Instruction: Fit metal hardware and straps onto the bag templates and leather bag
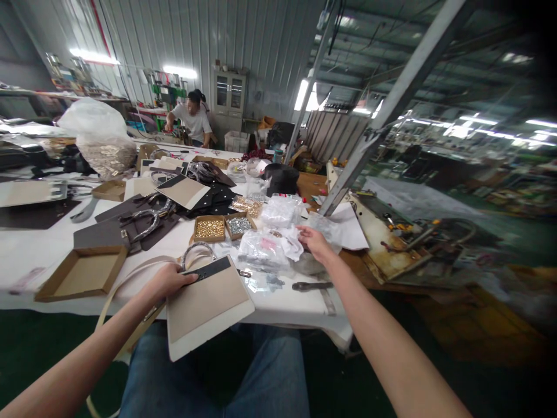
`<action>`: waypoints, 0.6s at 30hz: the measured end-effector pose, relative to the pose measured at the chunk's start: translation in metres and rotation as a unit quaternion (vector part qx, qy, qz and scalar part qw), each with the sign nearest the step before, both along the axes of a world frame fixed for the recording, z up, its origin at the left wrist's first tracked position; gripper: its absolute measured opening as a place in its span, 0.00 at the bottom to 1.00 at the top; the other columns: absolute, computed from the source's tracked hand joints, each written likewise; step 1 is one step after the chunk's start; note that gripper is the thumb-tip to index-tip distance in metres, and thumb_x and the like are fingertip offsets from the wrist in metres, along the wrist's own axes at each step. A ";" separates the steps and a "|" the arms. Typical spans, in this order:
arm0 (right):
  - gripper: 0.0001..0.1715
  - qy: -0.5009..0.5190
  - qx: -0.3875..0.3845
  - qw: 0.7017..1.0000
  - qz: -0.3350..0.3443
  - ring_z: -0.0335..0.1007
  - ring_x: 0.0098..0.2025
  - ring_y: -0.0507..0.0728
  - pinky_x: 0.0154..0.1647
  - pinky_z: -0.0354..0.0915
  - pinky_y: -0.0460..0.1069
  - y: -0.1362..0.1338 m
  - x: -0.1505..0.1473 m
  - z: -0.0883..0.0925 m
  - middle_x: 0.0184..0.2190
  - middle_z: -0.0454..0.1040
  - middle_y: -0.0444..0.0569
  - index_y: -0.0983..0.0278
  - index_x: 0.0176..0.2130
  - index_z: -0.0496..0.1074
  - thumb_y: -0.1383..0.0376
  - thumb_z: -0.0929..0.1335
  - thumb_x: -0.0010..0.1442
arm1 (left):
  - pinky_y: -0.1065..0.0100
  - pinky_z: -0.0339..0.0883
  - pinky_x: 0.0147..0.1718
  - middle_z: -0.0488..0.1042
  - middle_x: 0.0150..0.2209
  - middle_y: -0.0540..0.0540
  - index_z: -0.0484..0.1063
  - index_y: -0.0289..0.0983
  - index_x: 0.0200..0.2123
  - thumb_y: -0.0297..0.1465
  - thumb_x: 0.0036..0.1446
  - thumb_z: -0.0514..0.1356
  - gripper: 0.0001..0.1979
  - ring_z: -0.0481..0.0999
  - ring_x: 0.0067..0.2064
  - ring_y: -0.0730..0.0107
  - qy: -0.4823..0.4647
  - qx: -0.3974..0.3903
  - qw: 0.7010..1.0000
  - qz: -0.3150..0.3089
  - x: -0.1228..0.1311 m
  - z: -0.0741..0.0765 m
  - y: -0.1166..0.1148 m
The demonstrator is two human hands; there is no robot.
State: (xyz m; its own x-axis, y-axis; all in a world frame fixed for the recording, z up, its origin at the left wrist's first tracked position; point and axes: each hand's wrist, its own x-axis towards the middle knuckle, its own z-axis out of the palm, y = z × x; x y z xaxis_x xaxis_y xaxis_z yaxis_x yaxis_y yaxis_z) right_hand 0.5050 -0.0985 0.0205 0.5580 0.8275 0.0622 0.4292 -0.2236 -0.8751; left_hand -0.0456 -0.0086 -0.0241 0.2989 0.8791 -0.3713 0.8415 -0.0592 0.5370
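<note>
My left hand (172, 281) grips the upper left edge of a beige bag panel (209, 313) with a dark strip along its top, held tilted above my lap at the table edge. A pale strap (141, 271) and a braided handle (196, 248) lie close to that hand. My right hand (314, 242) reaches over the table beside clear plastic bags (263, 248), its fingers apart near crumpled white wrapping (292, 244); whether they touch it I cannot tell. Small cartons of gold studs (209, 229) and silver studs (238, 225) stand between the hands, farther back.
A shallow cardboard tray (82, 273) lies at left, near dark panels (104, 232) with braided handles. A dark-handled tool (311, 285) rests near the front edge. A metal post (348, 174) and a machine (395, 238) stand at right. Across the table works another person (194, 123).
</note>
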 end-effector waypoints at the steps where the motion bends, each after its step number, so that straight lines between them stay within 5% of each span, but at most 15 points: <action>1: 0.36 -0.036 -0.006 0.999 -0.013 0.83 0.40 0.57 0.46 0.78 0.51 -0.005 0.004 0.003 0.44 0.86 0.52 0.65 0.64 0.79 0.65 0.77 0.57 | 0.61 0.62 0.35 0.87 0.38 0.39 0.81 0.39 0.35 0.60 0.53 0.69 0.28 0.84 0.40 0.48 -0.002 -0.001 1.000 0.003 0.000 0.000 0.000; 4: 0.43 -0.153 -0.041 0.985 -0.064 0.83 0.45 0.60 0.53 0.75 0.54 -0.025 0.021 0.017 0.50 0.86 0.56 0.63 0.70 0.74 0.61 0.79 0.58 | 0.61 0.62 0.35 0.87 0.38 0.39 0.81 0.39 0.34 0.59 0.52 0.69 0.28 0.84 0.40 0.48 -0.006 0.000 1.000 0.003 -0.003 -0.003 0.003; 9: 0.09 -0.272 -0.156 0.948 -0.049 0.84 0.45 0.67 0.52 0.73 0.56 -0.055 0.038 0.028 0.34 0.85 0.58 0.64 0.41 0.86 0.64 0.77 0.59 | 0.61 0.60 0.34 0.87 0.37 0.38 0.80 0.39 0.32 0.60 0.52 0.69 0.28 0.83 0.39 0.48 -0.001 -0.001 1.000 -0.005 -0.008 -0.006 0.009; 11: 0.03 -0.300 -0.182 0.936 -0.014 0.85 0.44 0.67 0.49 0.72 0.53 -0.061 0.033 0.028 0.33 0.86 0.58 0.62 0.36 0.85 0.66 0.77 0.58 | 0.61 0.61 0.34 0.87 0.38 0.38 0.80 0.39 0.32 0.60 0.52 0.69 0.28 0.83 0.39 0.48 -0.002 0.001 1.000 -0.009 -0.007 -0.006 0.009; 18: 0.11 -0.393 -0.165 0.904 0.025 0.87 0.54 0.68 0.51 0.73 0.51 -0.054 -0.004 0.038 0.44 0.89 0.63 0.62 0.44 0.89 0.62 0.77 0.63 | 0.61 0.63 0.36 0.87 0.39 0.38 0.80 0.40 0.32 0.60 0.51 0.69 0.28 0.84 0.41 0.45 -0.013 -0.004 1.000 0.005 -0.008 -0.002 0.004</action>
State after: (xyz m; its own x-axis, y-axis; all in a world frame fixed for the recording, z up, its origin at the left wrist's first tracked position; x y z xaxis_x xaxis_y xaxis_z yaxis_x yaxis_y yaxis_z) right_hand 0.5010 -0.1525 0.0586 0.4102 0.8963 0.1684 0.9063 -0.3799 -0.1853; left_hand -0.0536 -0.0045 -0.0260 0.2993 0.8791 -0.3709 0.8281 -0.0462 0.5587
